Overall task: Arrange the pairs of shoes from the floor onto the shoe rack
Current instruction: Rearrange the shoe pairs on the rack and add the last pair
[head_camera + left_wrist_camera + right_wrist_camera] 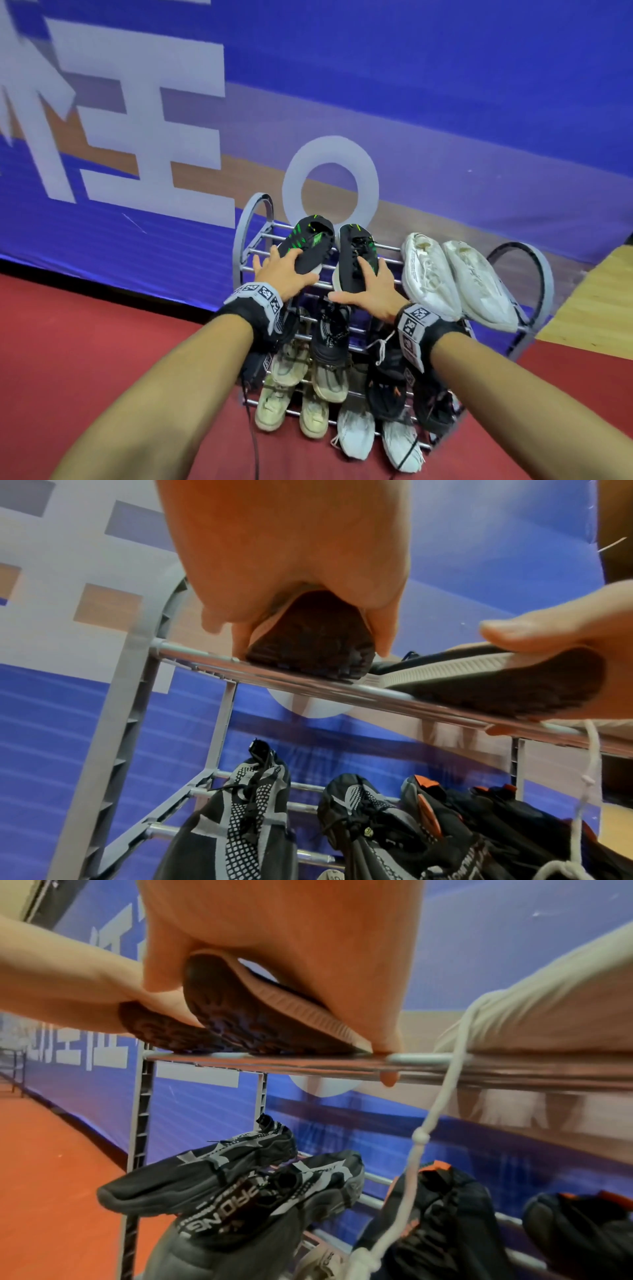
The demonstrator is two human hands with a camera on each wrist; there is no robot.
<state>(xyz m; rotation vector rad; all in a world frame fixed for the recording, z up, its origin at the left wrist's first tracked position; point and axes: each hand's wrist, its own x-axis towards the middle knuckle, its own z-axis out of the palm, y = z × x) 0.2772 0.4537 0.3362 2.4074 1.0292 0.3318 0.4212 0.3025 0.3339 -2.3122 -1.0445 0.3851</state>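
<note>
A pair of black shoes with green stripes lies on the top shelf of the grey shoe rack (252, 219), toes toward me. My left hand (284, 269) grips the toe of the left black-green shoe (310, 240), fingers and thumb down either side of its sole (308, 642). My right hand (373, 291) grips the toe of the right black-green shoe (356, 253) in the same way, its sole (246, 1015) resting on the front bar (308, 1061). Both shoes touch the shelf bars.
A white pair (455, 277) fills the top shelf's right side, one lace (438, 1096) hanging down. Black-grey shoes (330, 335) and black-orange shoes (387, 387) sit on the middle shelf, beige (274, 404) and white (356, 431) pairs lower. Behind stands a blue banner (411, 85); the floor (85, 325) is red.
</note>
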